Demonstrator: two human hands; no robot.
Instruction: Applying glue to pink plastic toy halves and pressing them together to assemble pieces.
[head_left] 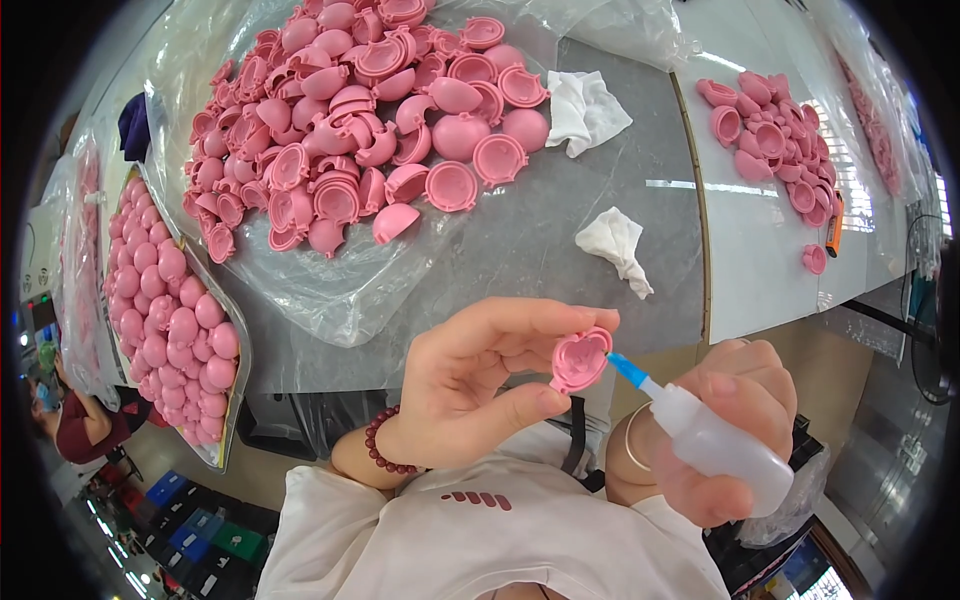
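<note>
My left hand (480, 380) pinches a pink plastic half-shell (580, 358) by its edges, thumb below and fingers above, with the hollow side showing. In my right hand (745, 405) is a white squeeze bottle (728, 448), tilted up to the left. Its blue nozzle tip (625, 369) meets or nearly meets the right rim of the half-shell; whether they touch I cannot tell. Beyond my hands, a large heap of similar pink half-shells (350, 130) lies on clear plastic sheeting (370, 290) over the grey table (520, 250).
Two crumpled white cloths (590, 110) lie right of the heap. Farther right, small pink parts (770, 140) and an orange-black cutter (834, 226) rest on a white tabletop (750, 280). At left, a tray holds rounded pink pieces (170, 310). Another person (85, 425) is at far left.
</note>
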